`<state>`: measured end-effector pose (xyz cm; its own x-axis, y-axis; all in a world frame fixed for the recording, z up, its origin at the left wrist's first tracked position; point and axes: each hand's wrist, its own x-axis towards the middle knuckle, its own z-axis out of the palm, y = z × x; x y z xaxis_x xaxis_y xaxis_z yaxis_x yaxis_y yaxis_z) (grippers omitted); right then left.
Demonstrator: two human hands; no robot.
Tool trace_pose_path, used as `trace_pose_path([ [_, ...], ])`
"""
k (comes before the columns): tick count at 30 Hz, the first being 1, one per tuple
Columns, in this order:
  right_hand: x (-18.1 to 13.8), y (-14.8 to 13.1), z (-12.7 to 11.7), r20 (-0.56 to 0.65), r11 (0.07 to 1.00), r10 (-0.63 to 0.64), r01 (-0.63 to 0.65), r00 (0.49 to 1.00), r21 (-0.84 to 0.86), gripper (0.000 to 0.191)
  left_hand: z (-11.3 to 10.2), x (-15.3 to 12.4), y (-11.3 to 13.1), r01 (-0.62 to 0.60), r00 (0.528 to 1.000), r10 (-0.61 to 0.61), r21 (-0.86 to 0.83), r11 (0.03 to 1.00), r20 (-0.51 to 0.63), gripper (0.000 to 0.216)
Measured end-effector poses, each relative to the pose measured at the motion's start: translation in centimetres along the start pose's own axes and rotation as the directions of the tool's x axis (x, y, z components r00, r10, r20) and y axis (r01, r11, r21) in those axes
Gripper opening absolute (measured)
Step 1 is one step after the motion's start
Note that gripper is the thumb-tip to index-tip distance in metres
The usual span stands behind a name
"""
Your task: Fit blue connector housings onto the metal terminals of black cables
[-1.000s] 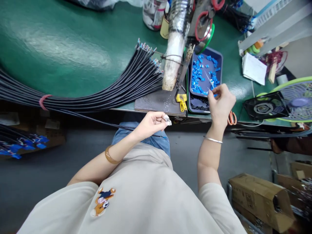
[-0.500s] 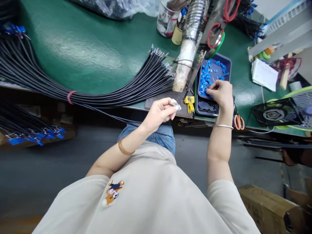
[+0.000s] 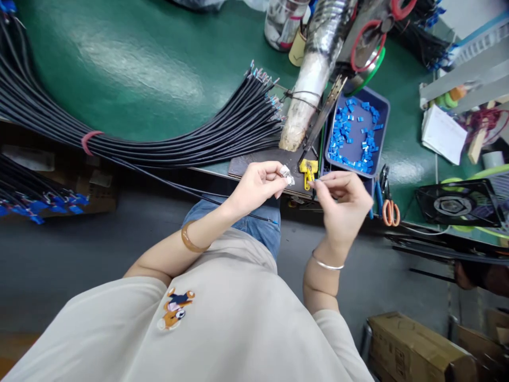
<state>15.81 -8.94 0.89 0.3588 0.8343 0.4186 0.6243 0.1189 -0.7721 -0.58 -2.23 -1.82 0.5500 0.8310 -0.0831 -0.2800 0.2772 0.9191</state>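
My left hand (image 3: 260, 183) is closed in a pinch above my lap, with white wrapping (image 3: 287, 175) at its fingertips. Whatever lies between those fingers is too small to make out. My right hand (image 3: 344, 204) also pinches, thumb against forefinger, just right of a yellow clip (image 3: 308, 172); its contents cannot be made out. Behind it stands a dark plastic tray (image 3: 385, 116) of small blue connectors (image 3: 342, 124). A thin black cable passes under my left forearm, and its blue-tipped end (image 3: 272, 220) rests on my jeans.
A bundle of black cables (image 3: 191, 151), tied by a pink band (image 3: 88, 142), curves along the green table (image 3: 159, 69). A foil-wrapped duct (image 3: 304, 101) hangs over the work edge. Orange-handled scissors (image 3: 391, 213) and a black fan (image 3: 457, 204) lie at right.
My right hand has left the tray of blue connectors and come left and nearer to me, close to my left hand. The left hand keeps its pinch. The view has shifted slightly.
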Motion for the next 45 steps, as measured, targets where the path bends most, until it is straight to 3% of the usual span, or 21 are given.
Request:
trace_pose_path([
  [4,-2.6,-0.5,2.4,-0.128,0.962,-0.247,0.227,0.961,-0.151,0.007,0.1,0.2,-0.2,-0.009,1.0,0.009,0.036,0.999,-0.001,0.012],
  [7,-3.0,0.0,3.3,-0.124,0.941,-0.327,0.311,0.937,-0.135,0.012,0.1,0.4,-0.3,-0.015,1.0,0.015,0.057,0.998,0.0,0.013],
  [9,-3.0,0.4,3.7,-0.117,0.955,-0.295,0.288,0.948,-0.072,0.011,0.1,0.5,-0.3,-0.019,1.0,0.019,0.069,0.997,0.0,0.014],
  [14,-2.7,1.0,4.0,-0.134,0.984,-0.07,0.09,0.989,0.154,0.003,0.1,0.9,0.1,-0.007,0.999,0.01,0.094,0.996,-0.03,0.013],
  [16,-2.5,1.3,4.0,-0.099,0.984,-0.058,0.074,0.993,0.16,0.004,0.2,1.1,0.2,-0.008,0.999,0.011,0.097,0.995,-0.033,0.014],
  [26,-1.8,1.8,4.1,-0.094,0.963,-0.269,0.266,0.959,-0.047,0.014,0.1,1.8,0.1,-0.038,0.998,0.042,0.067,0.997,-0.053,0.012],
  [32,-1.1,2.2,4.2,-0.105,0.915,-0.4,0.39,0.91,-0.108,0.015,0.1,2.3,-0.4,-0.075,0.993,0.081,0.069,0.995,-0.086,0.01],
  [45,-0.6,1.6,4.0,-0.098,0.9,-0.426,0.411,0.899,-0.144,0.019,0.3,2.6,-0.3,-0.096,0.99,0.099,0.027,0.995,-0.103,0.01],
])
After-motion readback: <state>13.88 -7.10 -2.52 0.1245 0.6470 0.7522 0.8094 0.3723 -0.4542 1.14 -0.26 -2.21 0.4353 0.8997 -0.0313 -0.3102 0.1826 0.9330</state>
